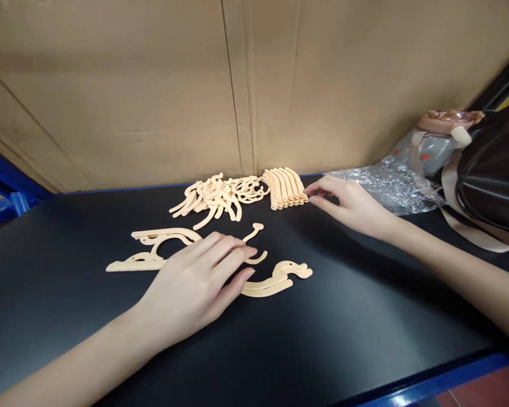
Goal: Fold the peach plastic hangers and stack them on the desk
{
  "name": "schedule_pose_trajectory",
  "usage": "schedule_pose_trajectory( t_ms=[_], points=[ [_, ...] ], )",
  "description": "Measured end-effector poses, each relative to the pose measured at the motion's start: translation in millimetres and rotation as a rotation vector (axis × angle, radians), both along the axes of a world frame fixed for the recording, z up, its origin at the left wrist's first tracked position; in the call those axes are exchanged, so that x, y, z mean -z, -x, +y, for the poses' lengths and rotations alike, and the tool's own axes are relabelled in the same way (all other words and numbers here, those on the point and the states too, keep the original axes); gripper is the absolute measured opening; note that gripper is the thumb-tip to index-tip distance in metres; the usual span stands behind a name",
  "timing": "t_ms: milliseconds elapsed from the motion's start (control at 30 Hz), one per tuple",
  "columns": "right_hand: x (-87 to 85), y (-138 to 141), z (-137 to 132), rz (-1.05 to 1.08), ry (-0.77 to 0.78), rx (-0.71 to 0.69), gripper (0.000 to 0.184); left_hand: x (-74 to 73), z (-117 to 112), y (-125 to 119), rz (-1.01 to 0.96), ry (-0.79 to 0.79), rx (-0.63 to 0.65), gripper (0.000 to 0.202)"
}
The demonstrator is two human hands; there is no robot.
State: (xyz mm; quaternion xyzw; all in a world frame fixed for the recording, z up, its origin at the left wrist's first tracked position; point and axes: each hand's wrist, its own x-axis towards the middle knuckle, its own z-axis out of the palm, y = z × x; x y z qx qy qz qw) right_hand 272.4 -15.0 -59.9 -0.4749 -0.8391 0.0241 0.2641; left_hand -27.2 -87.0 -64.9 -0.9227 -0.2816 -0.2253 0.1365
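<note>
My left hand (203, 277) lies palm down over several flat peach plastic pieces, fingers stretched and thumb apart, covering their middle. Beyond its fingers show a piece with a curved, bird-head-like end (289, 270), a thin hooked piece (258, 227) and a small curved piece (258, 259). To its left, long straight-edged pieces (136, 263) stick out. At the back, my right hand (348, 203) reaches to the right end of a neat row of curved arm pieces (285, 189). Its thumb and forefinger are apart by the row; whether they touch it I cannot tell.
A tangled heap of peach pieces (218, 198) lies left of the row. Clear plastic wrap (377, 183), a strapped drink bottle (436, 144) and a black bag (494, 169) crowd the right. Cardboard (152, 96) stands behind the black tabletop (322, 345), which has a blue edge.
</note>
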Motion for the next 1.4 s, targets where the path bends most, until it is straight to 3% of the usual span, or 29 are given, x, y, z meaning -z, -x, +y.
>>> schedule_pose_trajectory(
  t_ms=[167, 400, 633, 933, 1067, 1233, 1400],
  points=[
    [-0.8, -11, 33, -0.124, -0.048, 0.059, 0.035, 3.0, 9, 8, -0.008, 0.009, -0.026, 0.015],
    [-0.4, -7, 64, -0.069, 0.150, 0.218, 0.035, 4.7, 8, 7, -0.035, 0.025, -0.025, 0.015],
    [-1.9, 4, 88, -0.028, 0.289, 0.276, 0.052, 5.1, 8, 7, -0.014, 0.030, -0.025, 0.015],
    [-0.1, 11, 94, 0.043, 0.396, 0.295, 0.043, 5.6, 7, 7, -0.032, 0.060, -0.006, 0.014],
    [-1.4, 13, 93, 0.024, 0.384, 0.321, 0.053, 5.0, 7, 7, -0.016, 0.081, -0.010, 0.015],
    [-2.1, 13, 94, -0.055, 0.339, 0.350, 0.042, 4.7, 7, 6, -0.015, 0.077, -0.010, 0.014],
    [-5.1, 15, 93, -0.150, 0.264, 0.373, 0.045, 6.4, 8, 6, -0.010, 0.077, -0.011, 0.015]
  ],
)
